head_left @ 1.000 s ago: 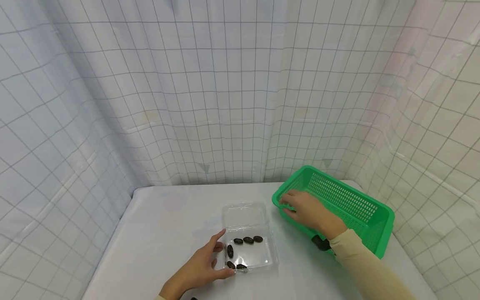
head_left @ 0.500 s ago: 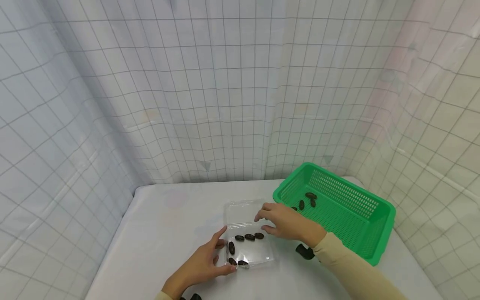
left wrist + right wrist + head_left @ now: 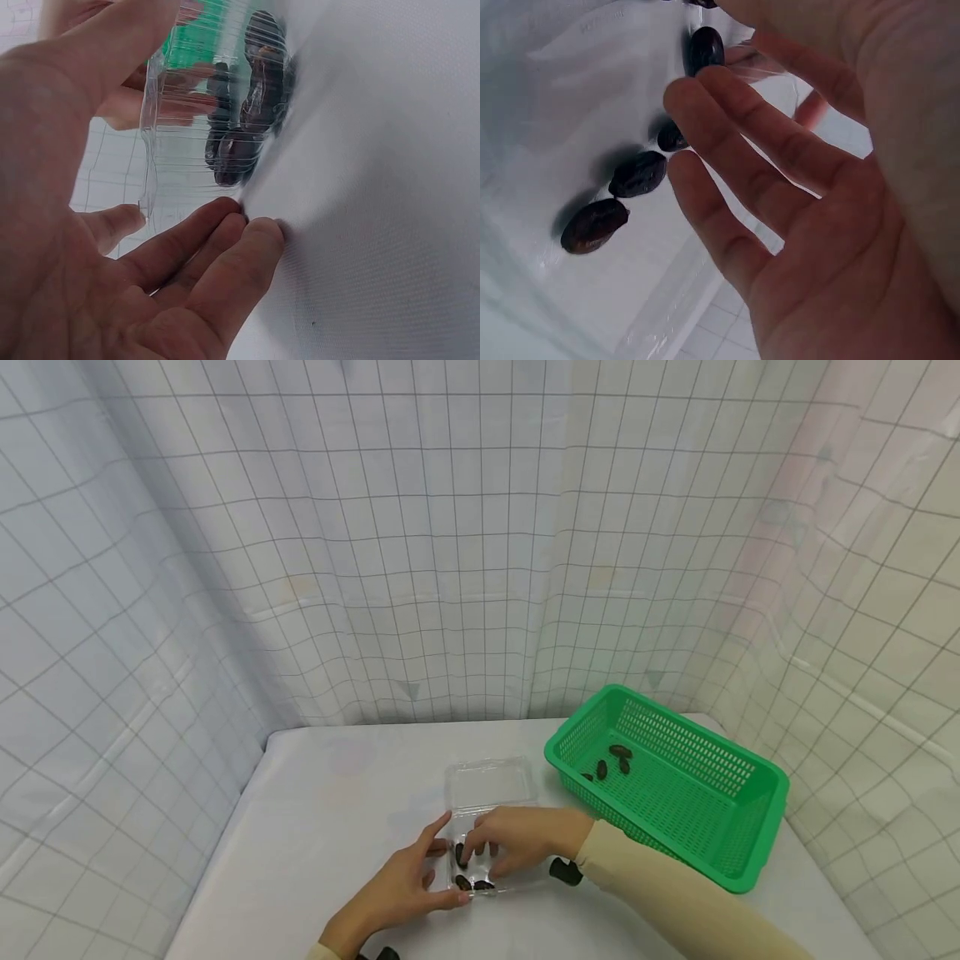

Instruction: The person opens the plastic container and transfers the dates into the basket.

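Observation:
A clear plastic clamshell box (image 3: 491,785) lies with its lid laid back on the table. My left hand (image 3: 401,889) braces its left side, thumb at the near corner and index finger by the hinge, fingers spread. Over the tray, my right hand (image 3: 521,835) reaches in with fingertips close to a dark date (image 3: 461,853) along the left wall. Two more dates, one a front date (image 3: 483,886), lie at the near edge. A row of dates (image 3: 639,174) shows in the right wrist view; in the head view my right hand hides it. No date is visibly held.
A green perforated basket (image 3: 772,793) stands on the right of the white table (image 3: 352,793), with several loose dates (image 3: 602,769) in its left end. White gridded curtains (image 3: 480,568) enclose the table at the back and sides.
My right hand has moved left and toward me, from above the basket's left end into the box. The dates in the basket came into sight. My left hand stays at the box.

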`<act>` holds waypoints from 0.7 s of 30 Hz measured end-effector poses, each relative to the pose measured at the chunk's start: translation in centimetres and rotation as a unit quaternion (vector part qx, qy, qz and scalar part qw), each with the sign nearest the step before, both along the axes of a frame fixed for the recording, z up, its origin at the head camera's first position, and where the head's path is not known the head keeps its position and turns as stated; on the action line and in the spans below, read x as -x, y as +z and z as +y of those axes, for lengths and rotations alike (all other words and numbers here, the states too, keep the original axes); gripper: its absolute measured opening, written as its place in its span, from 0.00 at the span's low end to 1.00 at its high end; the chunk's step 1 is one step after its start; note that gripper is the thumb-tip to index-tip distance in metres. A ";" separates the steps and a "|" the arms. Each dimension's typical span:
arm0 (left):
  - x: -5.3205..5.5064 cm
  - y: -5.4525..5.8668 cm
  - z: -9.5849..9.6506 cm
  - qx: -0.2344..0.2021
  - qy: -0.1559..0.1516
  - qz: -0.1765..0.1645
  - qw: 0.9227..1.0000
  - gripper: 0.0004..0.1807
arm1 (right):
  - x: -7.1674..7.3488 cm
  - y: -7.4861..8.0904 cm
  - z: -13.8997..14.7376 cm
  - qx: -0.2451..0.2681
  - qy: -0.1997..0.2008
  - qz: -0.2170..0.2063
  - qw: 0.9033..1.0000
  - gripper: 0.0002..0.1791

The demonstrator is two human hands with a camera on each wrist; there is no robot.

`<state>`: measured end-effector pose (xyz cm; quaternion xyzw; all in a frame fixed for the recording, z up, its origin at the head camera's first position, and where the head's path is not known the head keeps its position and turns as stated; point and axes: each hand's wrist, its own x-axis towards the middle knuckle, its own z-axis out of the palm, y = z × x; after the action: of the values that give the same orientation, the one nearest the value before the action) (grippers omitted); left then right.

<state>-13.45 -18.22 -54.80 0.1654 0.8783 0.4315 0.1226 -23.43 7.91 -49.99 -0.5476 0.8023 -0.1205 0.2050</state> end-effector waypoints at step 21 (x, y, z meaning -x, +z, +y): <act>0.1 -0.1 -0.2 -0.013 -0.008 -0.015 1.000 0.67 | 0.4 -1.3 -3.7 -0.047 0.040 -0.087 0.994 0.12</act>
<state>-13.52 -18.44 -54.93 0.1675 0.8694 0.4443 0.1366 -23.85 4.26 -51.29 -0.5564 0.7637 -0.1210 0.3042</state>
